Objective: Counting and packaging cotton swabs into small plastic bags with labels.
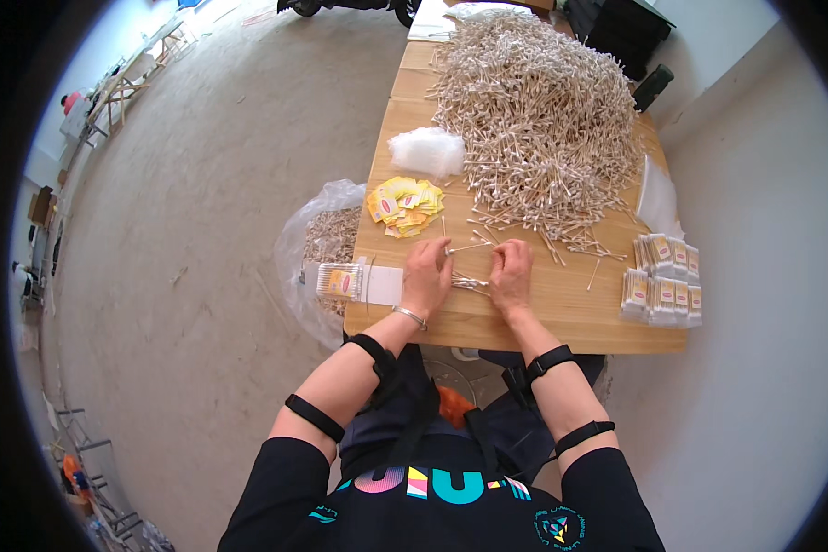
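Both of my hands rest at the near edge of the wooden table, fingers curled. A small bunch of cotton swabs [470, 283] lies between them, its ends at my left hand [425, 276] and my right hand [512, 272]. One more cotton swab [470, 247] spans the gap between my fingertips, close to both. My palms hide how many swabs are held. Beside my left hand is a white card or holder [384, 285], and at its left end lies a clear pack of swabs with a yellow label [341, 281].
A large heap of loose cotton swabs [543, 120] covers the far table. Left of it are yellow labels [405, 204] and clear plastic bags [427, 152]. Filled packs [662, 281] are stacked at the right edge. A plastic sack of swabs [331, 235] stands beside the table.
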### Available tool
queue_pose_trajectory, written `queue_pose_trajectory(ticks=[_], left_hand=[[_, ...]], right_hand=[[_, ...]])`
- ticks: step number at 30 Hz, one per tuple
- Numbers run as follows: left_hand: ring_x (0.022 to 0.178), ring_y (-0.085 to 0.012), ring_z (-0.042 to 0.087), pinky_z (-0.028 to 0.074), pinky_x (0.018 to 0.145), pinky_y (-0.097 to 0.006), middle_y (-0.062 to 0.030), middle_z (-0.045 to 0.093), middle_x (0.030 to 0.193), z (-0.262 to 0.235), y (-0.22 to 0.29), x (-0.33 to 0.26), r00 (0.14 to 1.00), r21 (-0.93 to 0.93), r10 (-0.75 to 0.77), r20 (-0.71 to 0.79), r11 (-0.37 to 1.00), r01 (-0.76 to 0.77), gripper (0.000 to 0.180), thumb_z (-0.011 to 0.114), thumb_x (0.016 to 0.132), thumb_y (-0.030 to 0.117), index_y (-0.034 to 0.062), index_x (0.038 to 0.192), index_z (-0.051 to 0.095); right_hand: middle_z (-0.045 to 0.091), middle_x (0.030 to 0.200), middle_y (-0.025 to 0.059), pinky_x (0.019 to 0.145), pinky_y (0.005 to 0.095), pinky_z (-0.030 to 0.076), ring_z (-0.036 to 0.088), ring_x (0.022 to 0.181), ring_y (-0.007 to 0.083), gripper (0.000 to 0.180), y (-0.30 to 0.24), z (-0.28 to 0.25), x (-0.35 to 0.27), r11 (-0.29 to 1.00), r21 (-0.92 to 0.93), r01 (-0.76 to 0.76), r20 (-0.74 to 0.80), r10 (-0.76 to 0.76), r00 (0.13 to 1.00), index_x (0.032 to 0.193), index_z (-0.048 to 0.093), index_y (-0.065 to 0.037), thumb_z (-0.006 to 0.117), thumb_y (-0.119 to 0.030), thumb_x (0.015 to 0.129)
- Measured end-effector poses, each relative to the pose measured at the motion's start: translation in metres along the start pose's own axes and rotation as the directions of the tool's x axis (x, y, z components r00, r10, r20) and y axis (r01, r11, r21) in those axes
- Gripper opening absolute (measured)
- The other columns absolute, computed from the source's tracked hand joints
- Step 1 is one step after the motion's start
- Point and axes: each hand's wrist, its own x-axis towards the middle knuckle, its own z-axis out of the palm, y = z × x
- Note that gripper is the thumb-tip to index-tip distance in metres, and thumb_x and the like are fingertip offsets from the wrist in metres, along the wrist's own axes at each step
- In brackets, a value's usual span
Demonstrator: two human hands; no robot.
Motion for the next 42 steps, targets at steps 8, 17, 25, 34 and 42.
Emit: queue_pose_trajectory(ticks=[8,17,25,34,42], left_hand=[[0.089,-0.0283,0.056,0.045,0.08,-0.037,-0.0098,0.062,0.09,0.007,0.006,0.034,0.998,0.263,-0.023,0.063,0.965,0.006,0.024,0.068,0.076,0.009,0.0046,0.099,0.063],[0.082,-0.0237,0.057,0.046,0.073,-0.034,-0.0076,0.061,0.078,-0.011,-0.018,0.02,0.977,0.162,0.012,0.215,0.986,-0.047,0.015,0.067,0.077,0.009,0.0076,0.092,0.068],[0.108,-0.0258,0.047,0.034,0.095,-0.041,-0.0034,0.056,0.107,-0.02,0.011,-0.006,0.886,0.188,0.18,0.427,0.941,-0.281,0.031,0.073,0.074,0.029,0.0151,0.101,0.067],[0.115,-0.0347,0.046,0.039,0.1,-0.042,-0.0158,0.054,0.116,-0.024,0.002,-0.025,0.957,0.152,0.223,0.185,0.956,-0.252,0.06,0.078,0.068,0.018,0.0034,0.119,0.051],[0.112,-0.0345,0.052,0.043,0.097,-0.039,-0.0185,0.056,0.114,-0.024,-0.006,-0.021,0.939,0.038,0.268,0.216,0.959,-0.282,0.048,0.072,0.072,0.007,0.0016,0.116,0.053]], right_hand=[[0.051,0.097,0.0127,0.084,0.0411,0.04,0.049,0.093,0.0317,0.004,0.006,0.007,-0.005,0.994,0.049,-0.096,-0.158,0.103,0.982,0.083,0.058,-0.003,0.06,-0.003,0.08],[0.051,0.097,0.0131,0.085,0.0419,0.04,0.049,0.095,0.0325,0.004,0.008,0.012,-0.003,0.987,0.0,-0.16,-0.233,0.156,0.96,0.082,0.057,-0.002,0.06,-0.003,0.08],[0.05,0.108,0.0142,0.081,0.0395,0.046,0.054,0.091,0.0297,0.012,0.013,0.002,-0.002,0.861,0.399,-0.316,-0.077,0.375,0.924,0.093,0.061,-0.002,0.06,-0.004,0.081],[0.038,0.135,0.0208,0.108,0.041,0.024,0.033,0.128,0.0351,0.036,-0.032,-0.009,-0.053,0.936,0.269,-0.227,-0.022,0.242,0.97,0.123,0.043,0.002,0.044,-0.017,0.092],[0.027,0.145,0.0227,0.111,0.0416,0.02,0.024,0.135,0.0376,0.041,-0.057,0.02,-0.042,0.738,0.604,-0.3,0.202,0.222,0.954,0.127,0.039,0.005,0.043,-0.016,0.092]])
